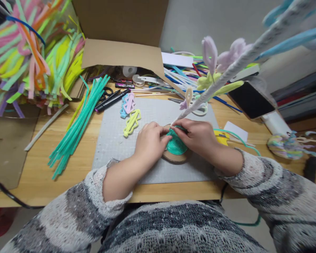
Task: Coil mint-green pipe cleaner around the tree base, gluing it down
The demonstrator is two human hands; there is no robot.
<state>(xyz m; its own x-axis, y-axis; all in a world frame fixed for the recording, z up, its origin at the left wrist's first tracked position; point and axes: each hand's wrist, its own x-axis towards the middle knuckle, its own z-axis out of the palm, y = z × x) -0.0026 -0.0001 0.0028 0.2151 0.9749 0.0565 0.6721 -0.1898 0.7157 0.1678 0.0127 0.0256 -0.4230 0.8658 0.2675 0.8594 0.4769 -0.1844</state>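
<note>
A round brown base point(175, 158) lies on the grey cutting mat, with a green pipe cleaner point(177, 144) coiled in a flat spiral on top. From it a white wrapped stem point(200, 98) rises and leans to the upper right. My left hand point(151, 138) is at the coil's left edge, thumb and forefinger closed on the green strand. At the stem's foot my right hand point(197, 135) pinches the same pipe cleaner. Pale pipe-cleaner flowers point(210, 52) sit along the stem. The fingers partly hide the coil's far side.
Left of the cutting mat point(116, 151) lie green pipe cleaners point(76, 123) and markers point(113, 100). Zigzag pipe-cleaner pieces point(132, 122) rest on the mat. A big multicoloured bundle point(28, 52) stands back left, a cardboard box point(123, 52) behind, a phone point(251, 100) at right.
</note>
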